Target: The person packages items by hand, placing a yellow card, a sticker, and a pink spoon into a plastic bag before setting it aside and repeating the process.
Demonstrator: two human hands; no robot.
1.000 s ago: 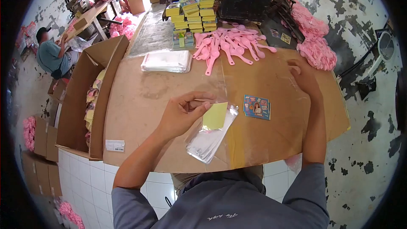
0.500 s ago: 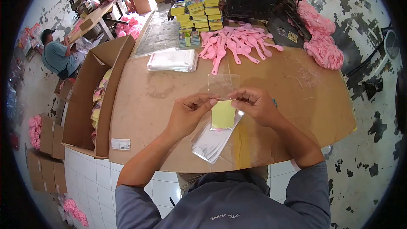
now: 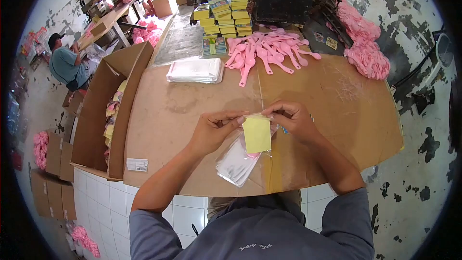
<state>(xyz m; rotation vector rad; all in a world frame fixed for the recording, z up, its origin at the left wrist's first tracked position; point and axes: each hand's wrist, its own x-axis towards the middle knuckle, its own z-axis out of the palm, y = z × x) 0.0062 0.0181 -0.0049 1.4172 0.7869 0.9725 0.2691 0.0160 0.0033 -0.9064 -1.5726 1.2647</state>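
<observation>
Between my two hands hangs a yellow card (image 3: 257,136) in a clear plastic bag, with something pink showing at its lower edge. My left hand (image 3: 219,127) pinches the bag's top left corner. The top right corner is pinched by my right hand (image 3: 291,119). Below the card, a fanned stack of clear plastic bags (image 3: 237,163) lies on the cardboard-covered table (image 3: 163,135). A small blue item (image 3: 285,130) shows partly beside my right hand, mostly hidden by it.
Pink spoons (image 3: 267,50) lie in a pile at the back, beside stacked yellow card bundles (image 3: 224,17). Another stack of clear bags (image 3: 195,70) sits back left. A long cardboard box (image 3: 89,130) stands along the left edge. A person (image 3: 66,62) sits farther left.
The clear flap that stood up above the card is now folded down at the top. The card has shifted slightly down and to the right.
</observation>
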